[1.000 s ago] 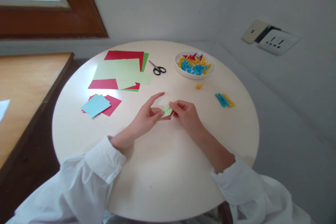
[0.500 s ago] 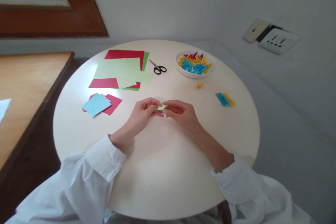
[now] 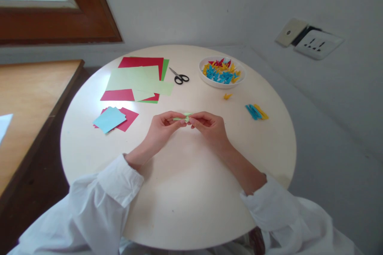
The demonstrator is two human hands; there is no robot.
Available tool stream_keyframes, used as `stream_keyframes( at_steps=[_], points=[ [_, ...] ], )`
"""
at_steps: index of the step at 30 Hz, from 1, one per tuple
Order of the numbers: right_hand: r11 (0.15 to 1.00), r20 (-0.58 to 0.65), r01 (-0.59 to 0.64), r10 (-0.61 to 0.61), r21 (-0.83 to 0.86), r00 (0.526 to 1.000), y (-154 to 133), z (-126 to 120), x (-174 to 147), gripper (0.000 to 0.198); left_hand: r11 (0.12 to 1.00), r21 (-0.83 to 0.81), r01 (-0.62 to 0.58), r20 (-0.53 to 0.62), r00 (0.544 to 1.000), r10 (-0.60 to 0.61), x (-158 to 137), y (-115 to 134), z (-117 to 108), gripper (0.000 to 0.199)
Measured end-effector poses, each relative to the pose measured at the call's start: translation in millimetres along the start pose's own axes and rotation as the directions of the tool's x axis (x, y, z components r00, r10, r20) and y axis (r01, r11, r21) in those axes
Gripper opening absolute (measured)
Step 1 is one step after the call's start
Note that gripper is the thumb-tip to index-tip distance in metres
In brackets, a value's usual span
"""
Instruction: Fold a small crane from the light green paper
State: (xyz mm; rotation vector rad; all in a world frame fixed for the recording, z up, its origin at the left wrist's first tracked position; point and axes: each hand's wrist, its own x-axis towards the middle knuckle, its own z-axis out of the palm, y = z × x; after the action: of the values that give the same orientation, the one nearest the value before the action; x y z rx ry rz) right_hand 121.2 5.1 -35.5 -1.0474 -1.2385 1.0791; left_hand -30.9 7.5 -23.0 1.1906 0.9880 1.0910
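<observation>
Between my fingertips, above the middle of the white table, is a small folded piece of light green paper (image 3: 187,117). My left hand (image 3: 164,128) pinches it from the left, thumb in front. From the right, my right hand (image 3: 210,128) grips it between thumb and fingers. The two hands nearly meet, and parts of the folds are hidden behind the fingertips. Left of my left hand lies a pile of square papers, a light blue one (image 3: 109,120) on top of red ones (image 3: 130,118).
Sheets of light green (image 3: 131,78) and red paper (image 3: 140,62) overlap at the back left, beside black-handled scissors (image 3: 179,77). A white dish (image 3: 221,85) holds many folded paper cranes. One yellow crane (image 3: 228,96) lies before it. Blue (image 3: 253,112) and yellow folded strips (image 3: 261,112) lie at right.
The green paper has changed from a flat, compact shape to one with parts sticking out. My fingers have shifted on it, both thumbs now meeting near its middle.
</observation>
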Motion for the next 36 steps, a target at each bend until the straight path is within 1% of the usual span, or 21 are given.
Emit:
stream_keyframes(
  at_steps=[4, 8, 12, 16, 20, 23, 27, 29, 31, 34, 36],
  points=[
    [1.000, 0.009, -0.001, 0.001, 0.000, 1.000, -0.4, 0.9, -0.3, 0.010, 0.999, -0.028, -0.032, 0.003, 0.999, 0.032, 0.8, -3.6, -0.4, 0.015],
    [1.000, 0.011, -0.007, 0.007, -0.004, 1.000, 0.2, 1.0, 0.1, 0.008, 0.999, -0.017, -0.030, -0.008, 1.000, 0.030, 0.4, -2.7, 0.6, 0.014],
    [1.000, -0.012, 0.008, -0.008, -0.003, 1.000, 1.3, 0.3, 1.0, 0.007, 1.000, -0.012, -0.015, 0.010, 1.000, 0.016, -0.8, 0.6, 1.5, 0.017],
    [1.000, -0.033, 0.024, -0.024, -0.013, 0.999, 1.0, -1.4, 2.1, 0.008, 0.999, -0.047, -0.004, 0.025, 1.000, 0.005, -0.8, 0.4, -0.2, 0.020],
    [0.999, -0.044, 0.023, -0.024, -0.026, 0.999, -0.4, -2.9, 2.6, 0.013, 0.998, -0.059, -0.036, -0.032, 0.999, 0.034, 1.0, -2.6, -3.8, 0.017],
    [0.999, -0.057, 0.006, -0.009, -0.046, 0.998, -1.2, -3.7, 2.7, 0.015, 0.996, -0.078, -0.040, -0.082, 0.996, 0.034, 2.4, -2.4, -5.2, 0.016],
    [0.999, -0.087, 0.010, -0.014, -0.050, 0.996, -1.7, -4.5, 2.7, 0.016, 0.994, -0.108, -0.034, -0.143, 0.990, 0.018, 3.2, 0.9, -5.3, 0.011],
    [0.999, -0.094, 0.016, -0.021, -0.050, 0.995, -1.8, -4.5, 2.8, 0.017, 0.993, -0.120, -0.008, -0.168, 0.986, -0.013, 3.1, 2.0, -5.0, 0.009],
    [0.998, -0.093, 0.020, -0.025, -0.052, 0.995, -1.6, -4.2, 2.7, 0.016, 0.988, -0.150, 0.045, -0.150, 0.986, -0.067, 3.0, 2.3, -4.5, 0.010],
    [0.999, -0.080, 0.022, -0.025, -0.042, 0.996, -1.3, -3.6, 2.4, 0.015, 0.966, -0.220, 0.134, -0.049, 0.988, -0.148, 2.7, 2.2, -4.0, 0.020],
    [0.999, -0.074, 0.023, -0.025, -0.030, 0.997, -1.3, -3.2, 2.0, 0.014, 0.957, -0.238, 0.169, -0.012, 0.984, -0.177, 2.9, 1.8, -4.1, 0.024]
  ],
)
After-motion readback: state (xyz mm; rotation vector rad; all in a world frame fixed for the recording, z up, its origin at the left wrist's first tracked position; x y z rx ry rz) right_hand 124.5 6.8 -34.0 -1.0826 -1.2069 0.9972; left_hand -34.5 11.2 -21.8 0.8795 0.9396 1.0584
